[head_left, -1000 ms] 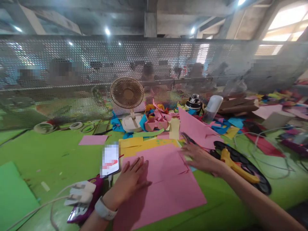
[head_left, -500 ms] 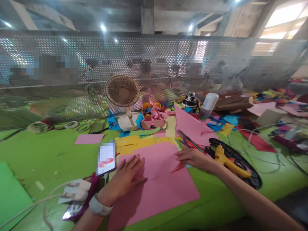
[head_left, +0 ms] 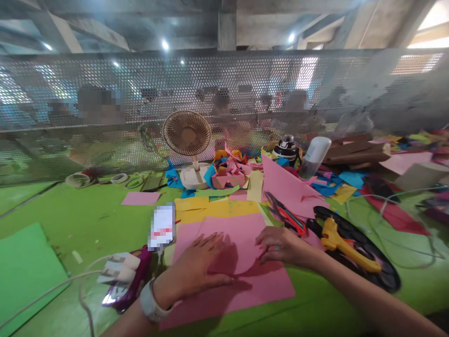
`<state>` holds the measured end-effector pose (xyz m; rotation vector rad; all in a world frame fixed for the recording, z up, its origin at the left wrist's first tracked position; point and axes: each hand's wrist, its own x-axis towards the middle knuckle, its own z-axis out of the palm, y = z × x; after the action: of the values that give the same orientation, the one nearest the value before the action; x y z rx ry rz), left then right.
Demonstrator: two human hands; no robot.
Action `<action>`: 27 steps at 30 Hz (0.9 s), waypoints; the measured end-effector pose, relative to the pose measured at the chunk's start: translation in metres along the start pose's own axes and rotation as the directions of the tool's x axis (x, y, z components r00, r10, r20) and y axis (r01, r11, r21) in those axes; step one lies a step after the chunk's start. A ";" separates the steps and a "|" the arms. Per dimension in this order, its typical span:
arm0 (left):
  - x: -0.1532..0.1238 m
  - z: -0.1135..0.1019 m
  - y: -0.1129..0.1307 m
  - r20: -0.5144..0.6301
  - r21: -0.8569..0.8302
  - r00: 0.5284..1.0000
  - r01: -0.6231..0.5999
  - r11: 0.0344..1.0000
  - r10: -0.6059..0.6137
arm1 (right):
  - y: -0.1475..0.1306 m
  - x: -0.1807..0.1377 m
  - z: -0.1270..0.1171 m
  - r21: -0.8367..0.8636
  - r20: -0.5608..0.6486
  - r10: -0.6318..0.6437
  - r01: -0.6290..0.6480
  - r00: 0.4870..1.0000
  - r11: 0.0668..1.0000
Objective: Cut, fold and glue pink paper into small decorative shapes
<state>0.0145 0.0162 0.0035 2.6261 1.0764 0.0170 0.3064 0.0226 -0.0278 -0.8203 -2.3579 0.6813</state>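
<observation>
Several layers of pink paper (head_left: 245, 290) lie in front of me, a smaller pink piece (head_left: 242, 224) on top of a larger sheet. My left hand (head_left: 201, 260), with a white band at the wrist, rests flat on the paper, fingers stretched out and thumb pointing right. At the right edge of the top piece, my right hand (head_left: 280, 245) has its fingers curled and its thumb at the paper's edge. That lower edge curves up slightly, leaving a shadow beneath it. Beyond the right hand lie scissors (head_left: 275, 206) and a red-and-black cutter (head_left: 293, 220).
A yellow glue gun (head_left: 336, 241) sits on a black tray (head_left: 387, 276) at right. To the left are a phone (head_left: 162, 227), a purple power strip (head_left: 135, 281) with plugs and cables, and green paper (head_left: 28, 271). A fan (head_left: 187, 133) and paper scraps (head_left: 229, 173) stand behind.
The view has turned slightly left. My left hand has moved right over the pink paper, and my right hand has come lower and closer in, its fingers more curled at the paper's edge.
</observation>
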 end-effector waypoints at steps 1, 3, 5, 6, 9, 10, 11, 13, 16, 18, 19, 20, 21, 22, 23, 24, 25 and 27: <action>0.002 0.000 0.007 -0.016 -0.021 1.000 -0.011 1.000 0.011 | -0.001 0.001 0.003 0.019 0.004 -0.007 0.007 1.000 1.000; 0.007 0.001 0.020 -0.076 -0.069 0.997 -0.021 0.997 0.016 | -0.003 0.003 0.008 0.036 0.000 -0.024 0.024 1.000 0.999; 0.014 0.003 0.031 -0.112 -0.124 0.993 -0.053 0.991 0.039 | -0.006 0.005 0.014 0.028 -0.021 -0.044 0.045 0.999 0.999; 0.016 0.004 0.034 -0.122 -0.143 0.991 -0.073 0.987 0.056 | -0.007 0.006 0.016 0.023 -0.038 -0.051 0.051 0.998 0.998; 0.022 0.011 0.037 -0.165 -0.176 0.983 -0.114 0.978 0.085 | -0.011 0.007 0.021 0.034 -0.102 -0.045 0.049 0.994 0.998; 0.023 0.013 0.037 -0.187 -0.188 0.979 -0.115 0.975 0.079 | -0.011 0.006 0.022 0.042 -0.124 -0.037 0.043 0.992 0.998; 0.022 0.014 0.036 -0.210 -0.204 0.975 -0.113 0.972 0.069 | -0.010 0.004 0.023 0.047 -0.143 -0.031 0.038 0.989 0.998; 0.020 0.016 0.034 -0.247 -0.253 0.968 -0.100 0.962 0.036 | -0.007 0.001 0.023 0.044 -0.169 -0.018 0.026 0.985 0.999; 0.017 0.017 0.034 -0.243 -0.378 0.967 -0.023 0.925 -0.075 | -0.002 -0.002 0.023 0.039 -0.163 0.037 -0.031 0.986 0.999; 0.017 0.018 0.033 -0.205 -0.473 0.966 0.044 0.880 -0.158 | -0.002 -0.002 0.024 0.043 -0.125 0.101 -0.096 0.987 0.994; 0.017 0.019 0.032 -0.186 -0.514 0.965 0.067 0.855 -0.187 | -0.002 -0.002 0.024 0.046 -0.109 0.127 -0.123 0.986 0.991; 0.018 0.020 0.032 -0.174 -0.549 0.963 0.078 0.832 -0.205 | -0.003 -0.001 0.025 0.050 -0.095 0.153 -0.149 0.984 0.988; 0.018 0.021 0.031 -0.167 -0.579 0.963 0.078 0.812 -0.211 | -0.003 -0.001 0.025 0.053 -0.092 0.181 -0.176 0.979 0.983; 0.018 0.022 0.030 -0.166 -0.609 0.963 0.071 0.790 -0.214 | -0.003 -0.001 0.026 0.054 -0.100 0.214 -0.209 0.972 0.976; 0.019 0.023 0.029 -0.166 -0.638 0.961 0.067 0.767 -0.221 | -0.002 -0.001 0.027 0.050 -0.114 0.252 -0.248 0.961 0.967; 0.019 0.025 0.029 -0.163 -0.664 0.958 0.070 0.744 -0.235 | -0.001 -0.001 0.028 0.047 -0.130 0.292 -0.289 0.947 0.956; 0.020 0.026 0.028 -0.156 -0.684 0.954 0.081 0.725 -0.254 | 0.001 -0.001 0.029 0.046 -0.144 0.333 -0.329 0.932 0.943; 0.021 0.030 0.025 -0.141 -0.702 0.942 0.122 0.701 -0.305 | 0.005 0.000 0.031 0.051 -0.169 0.392 -0.389 0.904 0.920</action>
<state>0.0500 0.0055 -0.0202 1.8362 1.1630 0.5977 0.2894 0.0176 -0.0535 -1.3115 -2.0432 0.7498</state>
